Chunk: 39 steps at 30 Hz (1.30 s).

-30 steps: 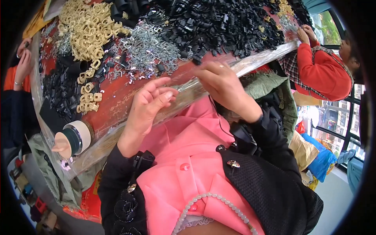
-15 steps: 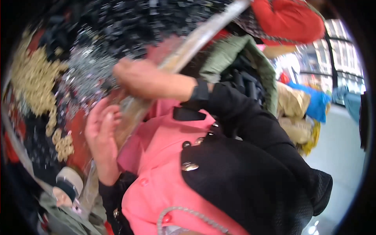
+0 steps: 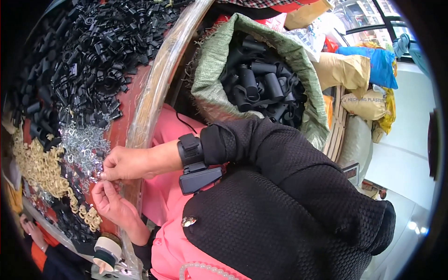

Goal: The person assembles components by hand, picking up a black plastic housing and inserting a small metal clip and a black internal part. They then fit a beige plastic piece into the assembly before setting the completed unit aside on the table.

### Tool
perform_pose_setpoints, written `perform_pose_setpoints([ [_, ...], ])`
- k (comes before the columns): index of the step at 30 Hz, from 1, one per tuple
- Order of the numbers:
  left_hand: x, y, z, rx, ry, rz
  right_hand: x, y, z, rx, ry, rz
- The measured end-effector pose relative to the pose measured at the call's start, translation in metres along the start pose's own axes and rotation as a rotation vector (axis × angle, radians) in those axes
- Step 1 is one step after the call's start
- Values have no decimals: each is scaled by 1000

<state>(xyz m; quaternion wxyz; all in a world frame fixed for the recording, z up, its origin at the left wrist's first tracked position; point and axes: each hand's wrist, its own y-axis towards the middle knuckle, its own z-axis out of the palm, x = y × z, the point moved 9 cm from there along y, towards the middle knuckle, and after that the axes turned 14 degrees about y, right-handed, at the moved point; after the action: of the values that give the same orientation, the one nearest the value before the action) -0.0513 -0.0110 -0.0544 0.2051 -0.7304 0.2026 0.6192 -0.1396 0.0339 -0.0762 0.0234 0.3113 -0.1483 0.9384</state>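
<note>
We identify a black textured jacket [image 3: 252, 224], metallic button [image 3: 188, 221], pink garment [image 3: 168, 254], pale bead strand [image 3: 207, 267] and black right-wrist strap [image 3: 190, 148].

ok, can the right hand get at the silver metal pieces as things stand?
Probably yes: the right hand is right beside the silver metal pieces, nothing visibly blocking between. The left hand sits lower in the picture.
</note>
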Motion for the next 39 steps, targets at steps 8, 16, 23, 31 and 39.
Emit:
perform_pose_setpoints([
  [8, -4, 10, -4, -46, -25, -10, 10, 0, 8, 101, 43, 46],
  [16, -24, 5, -15, -64, 130, 90, -11, -2, 21, 90, 25, 327],
  [23, -15, 3, -29, -85, -93, -48, 21, 18, 36, 180, -498, 76],
  [31, 5, 8, -51, -102, -212, -150, 74, 88, 87, 565, -1536, -514],
  [39, 14, 7, -53, -51, -231, -220, 137, 140, 56, 114, -2279, -742],
])
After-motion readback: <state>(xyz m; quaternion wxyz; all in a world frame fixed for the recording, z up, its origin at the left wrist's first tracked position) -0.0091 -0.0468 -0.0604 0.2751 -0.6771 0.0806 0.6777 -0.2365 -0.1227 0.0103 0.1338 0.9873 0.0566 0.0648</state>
